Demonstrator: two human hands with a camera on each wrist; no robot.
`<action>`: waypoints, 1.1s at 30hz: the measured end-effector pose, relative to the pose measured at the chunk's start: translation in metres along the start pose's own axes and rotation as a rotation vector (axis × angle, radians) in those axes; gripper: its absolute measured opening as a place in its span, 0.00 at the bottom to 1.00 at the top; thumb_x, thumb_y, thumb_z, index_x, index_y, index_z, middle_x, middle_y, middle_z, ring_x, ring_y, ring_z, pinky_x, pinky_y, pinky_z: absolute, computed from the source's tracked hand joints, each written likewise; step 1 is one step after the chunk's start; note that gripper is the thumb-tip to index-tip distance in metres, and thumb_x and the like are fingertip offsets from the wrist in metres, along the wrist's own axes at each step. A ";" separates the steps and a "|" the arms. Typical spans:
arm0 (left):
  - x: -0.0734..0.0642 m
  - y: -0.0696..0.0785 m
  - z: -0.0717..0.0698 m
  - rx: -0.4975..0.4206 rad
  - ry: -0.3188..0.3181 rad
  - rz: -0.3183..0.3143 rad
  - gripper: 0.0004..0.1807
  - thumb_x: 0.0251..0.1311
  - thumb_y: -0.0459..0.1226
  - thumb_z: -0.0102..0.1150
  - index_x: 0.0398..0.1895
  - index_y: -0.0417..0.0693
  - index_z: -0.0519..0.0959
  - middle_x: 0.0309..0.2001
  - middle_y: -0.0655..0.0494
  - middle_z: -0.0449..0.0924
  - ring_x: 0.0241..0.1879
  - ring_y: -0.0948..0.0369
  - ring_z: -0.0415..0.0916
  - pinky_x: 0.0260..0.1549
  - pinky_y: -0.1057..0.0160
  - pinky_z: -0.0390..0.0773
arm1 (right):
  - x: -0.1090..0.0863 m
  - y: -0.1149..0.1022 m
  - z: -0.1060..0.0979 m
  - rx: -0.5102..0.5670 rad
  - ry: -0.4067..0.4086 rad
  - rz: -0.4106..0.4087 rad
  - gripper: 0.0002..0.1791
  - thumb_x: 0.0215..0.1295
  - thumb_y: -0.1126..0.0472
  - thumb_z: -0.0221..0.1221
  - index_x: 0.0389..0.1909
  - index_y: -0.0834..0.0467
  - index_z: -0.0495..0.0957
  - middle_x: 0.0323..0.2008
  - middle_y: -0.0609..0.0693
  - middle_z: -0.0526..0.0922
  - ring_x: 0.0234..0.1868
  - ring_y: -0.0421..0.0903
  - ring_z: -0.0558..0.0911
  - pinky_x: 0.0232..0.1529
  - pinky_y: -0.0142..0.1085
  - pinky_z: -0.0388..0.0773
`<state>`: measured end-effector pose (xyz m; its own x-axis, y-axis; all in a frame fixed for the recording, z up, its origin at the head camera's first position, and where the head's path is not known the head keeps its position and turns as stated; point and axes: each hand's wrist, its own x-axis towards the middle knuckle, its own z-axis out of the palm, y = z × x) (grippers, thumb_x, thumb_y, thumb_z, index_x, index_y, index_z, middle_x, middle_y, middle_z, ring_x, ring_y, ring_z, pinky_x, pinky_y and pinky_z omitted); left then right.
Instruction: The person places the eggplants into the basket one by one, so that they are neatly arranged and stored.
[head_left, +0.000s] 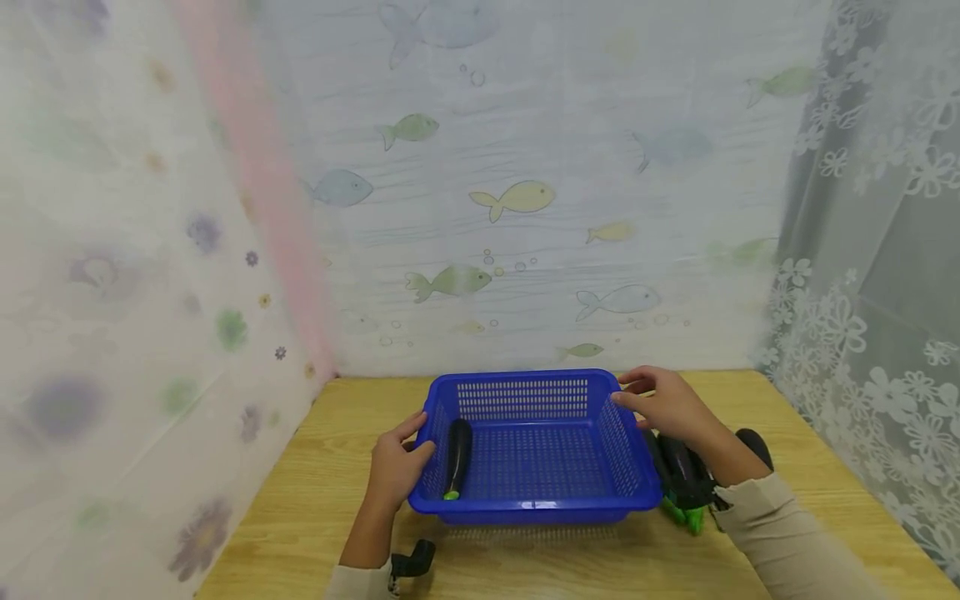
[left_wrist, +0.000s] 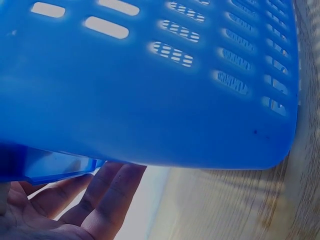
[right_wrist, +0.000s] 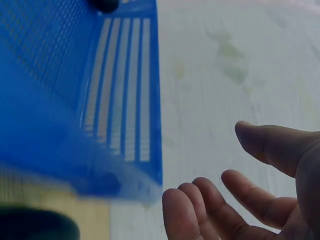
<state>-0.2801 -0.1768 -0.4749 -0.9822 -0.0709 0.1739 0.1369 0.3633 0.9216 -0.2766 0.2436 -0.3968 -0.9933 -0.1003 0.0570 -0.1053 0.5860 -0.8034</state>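
A blue plastic basket (head_left: 525,505) with slotted sides stands over the wooden table, and one dark eggplant (head_left: 459,450) with a green end lies inside along its left wall. My left hand (head_left: 399,462) grips the basket's left rim, thumb on top and fingers beneath; in the left wrist view those fingers (left_wrist: 112,200) come up under the rim. At the far right corner is my right hand (head_left: 667,404), thumb and fingers spread around the rim's edge. The right wrist view shows its fingers (right_wrist: 215,210) loosely bent, holding nothing, just beside the basket (right_wrist: 155,90).
Several dark eggplants (head_left: 678,457) with green ends lie right of the basket, partly hidden under my right forearm. Wood-grain table (head_left: 322,467) extends on both sides. A fish-patterned curtain (head_left: 525,250) hangs behind the table's back edge, with flowered sheets at both sides.
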 end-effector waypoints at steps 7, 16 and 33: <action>0.000 0.002 0.000 0.008 0.002 0.001 0.31 0.63 0.34 0.61 0.72 0.47 0.75 0.75 0.54 0.70 0.60 0.40 0.81 0.45 0.42 0.86 | -0.014 0.037 -0.029 -0.026 0.036 0.031 0.33 0.74 0.47 0.60 0.68 0.68 0.70 0.61 0.72 0.75 0.46 0.53 0.87 0.43 0.47 0.88; 0.001 0.001 -0.003 0.011 0.015 0.021 0.31 0.63 0.34 0.61 0.72 0.46 0.75 0.75 0.51 0.70 0.60 0.38 0.81 0.46 0.41 0.85 | -0.028 0.082 -0.058 -0.039 0.110 0.078 0.36 0.75 0.45 0.58 0.68 0.71 0.68 0.61 0.75 0.75 0.55 0.66 0.82 0.43 0.45 0.88; 0.002 -0.002 0.000 0.009 0.007 0.027 0.31 0.63 0.34 0.61 0.72 0.47 0.75 0.75 0.53 0.70 0.59 0.40 0.82 0.47 0.42 0.86 | -0.049 0.145 -0.086 -0.281 0.262 0.230 0.40 0.75 0.41 0.56 0.66 0.75 0.69 0.61 0.80 0.72 0.52 0.74 0.77 0.41 0.56 0.80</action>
<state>-0.2825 -0.1777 -0.4762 -0.9772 -0.0680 0.2013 0.1621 0.3737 0.9133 -0.2475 0.4025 -0.4651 -0.9671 0.2440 0.0723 0.1473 0.7684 -0.6228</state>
